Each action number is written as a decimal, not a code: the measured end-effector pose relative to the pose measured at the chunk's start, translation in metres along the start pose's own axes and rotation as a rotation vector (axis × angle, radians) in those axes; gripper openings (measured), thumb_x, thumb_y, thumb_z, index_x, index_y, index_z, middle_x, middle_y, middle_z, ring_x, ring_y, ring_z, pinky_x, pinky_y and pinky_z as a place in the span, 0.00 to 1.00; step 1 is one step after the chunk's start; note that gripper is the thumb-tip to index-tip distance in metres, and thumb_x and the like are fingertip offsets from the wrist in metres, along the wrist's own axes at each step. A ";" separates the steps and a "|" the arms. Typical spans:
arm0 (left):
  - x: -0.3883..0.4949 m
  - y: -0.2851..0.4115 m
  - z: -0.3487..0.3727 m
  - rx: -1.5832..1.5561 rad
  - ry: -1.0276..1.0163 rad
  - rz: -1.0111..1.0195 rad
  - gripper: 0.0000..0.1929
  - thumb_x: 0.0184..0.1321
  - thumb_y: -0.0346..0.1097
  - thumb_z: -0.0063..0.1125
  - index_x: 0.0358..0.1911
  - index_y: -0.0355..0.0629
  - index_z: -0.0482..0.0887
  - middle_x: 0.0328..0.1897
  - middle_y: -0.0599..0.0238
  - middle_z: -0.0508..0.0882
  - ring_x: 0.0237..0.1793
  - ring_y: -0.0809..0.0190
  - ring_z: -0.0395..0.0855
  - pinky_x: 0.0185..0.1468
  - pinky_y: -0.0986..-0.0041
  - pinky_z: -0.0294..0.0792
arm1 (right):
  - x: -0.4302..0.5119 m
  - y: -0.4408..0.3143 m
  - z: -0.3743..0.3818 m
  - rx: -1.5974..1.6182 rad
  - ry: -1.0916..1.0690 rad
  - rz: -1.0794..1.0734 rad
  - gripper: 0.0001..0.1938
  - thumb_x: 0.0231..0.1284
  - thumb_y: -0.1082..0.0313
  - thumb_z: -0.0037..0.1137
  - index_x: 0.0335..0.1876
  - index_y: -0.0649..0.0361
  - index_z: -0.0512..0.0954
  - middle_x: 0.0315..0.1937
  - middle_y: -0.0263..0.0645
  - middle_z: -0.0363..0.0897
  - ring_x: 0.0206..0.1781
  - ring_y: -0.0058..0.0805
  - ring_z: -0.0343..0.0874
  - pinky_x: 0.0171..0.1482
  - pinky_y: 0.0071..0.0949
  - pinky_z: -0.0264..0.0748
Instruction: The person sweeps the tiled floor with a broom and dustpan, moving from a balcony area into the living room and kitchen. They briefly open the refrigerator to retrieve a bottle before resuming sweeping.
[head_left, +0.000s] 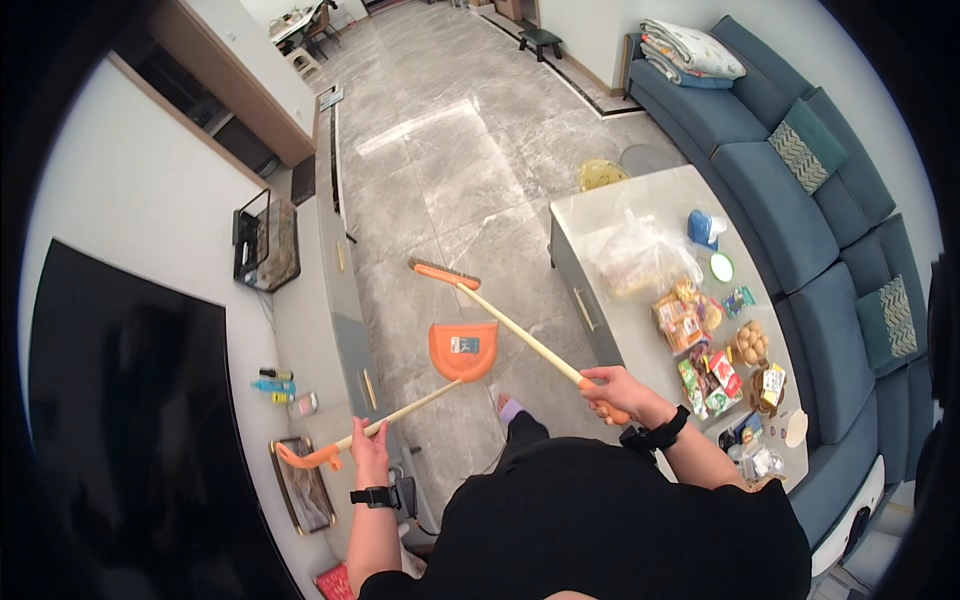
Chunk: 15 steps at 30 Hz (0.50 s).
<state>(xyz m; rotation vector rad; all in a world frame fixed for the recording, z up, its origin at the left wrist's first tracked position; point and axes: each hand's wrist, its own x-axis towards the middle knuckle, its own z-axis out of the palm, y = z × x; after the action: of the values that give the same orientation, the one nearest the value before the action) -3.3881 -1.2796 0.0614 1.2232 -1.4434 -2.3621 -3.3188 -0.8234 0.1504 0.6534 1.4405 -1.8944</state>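
My right hand grips the orange end of a broom with a pale yellow handle. Its orange head with dark bristles points away from me, over the tiled floor. In my left hand is the pale handle of a dustpan, just below its orange hooked grip. The orange dustpan bears a label and lies ahead of my foot, nearer to me than the broom head. Whether the pan or the bristles touch the floor I cannot tell.
To the right stands a coffee table with a plastic bag, snack packets and eggs. Beyond it runs a blue sofa. A low TV cabinet and a black television line the left side.
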 end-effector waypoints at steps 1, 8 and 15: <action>0.015 0.005 0.016 0.022 -0.006 -0.024 0.20 0.58 0.45 0.51 0.38 0.30 0.68 0.40 0.56 0.68 0.43 0.53 0.73 0.46 0.64 0.76 | 0.010 -0.016 0.001 -0.016 0.019 -0.001 0.25 0.54 0.73 0.52 0.58 0.65 0.61 0.18 0.33 0.67 0.15 0.18 0.65 0.15 0.21 0.66; 0.122 0.044 0.135 0.108 -0.069 -0.052 0.21 0.57 0.45 0.53 0.39 0.31 0.68 0.41 0.57 0.68 0.42 0.56 0.72 0.45 0.67 0.76 | 0.072 -0.096 0.007 0.069 0.120 -0.006 0.21 0.53 0.73 0.52 0.55 0.65 0.65 0.18 0.33 0.68 0.15 0.17 0.66 0.15 0.19 0.67; 0.232 0.073 0.256 0.165 -0.078 -0.067 0.21 0.57 0.46 0.53 0.39 0.31 0.68 0.40 0.56 0.67 0.40 0.54 0.72 0.44 0.65 0.77 | 0.151 -0.179 -0.034 0.171 0.202 0.003 0.20 0.53 0.74 0.52 0.53 0.66 0.67 0.18 0.33 0.68 0.15 0.18 0.67 0.15 0.20 0.67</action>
<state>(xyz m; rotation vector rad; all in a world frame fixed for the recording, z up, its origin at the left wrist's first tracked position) -3.7395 -1.2504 0.0423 1.2478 -1.6772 -2.3996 -3.5531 -0.7901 0.1453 0.9502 1.4074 -2.0113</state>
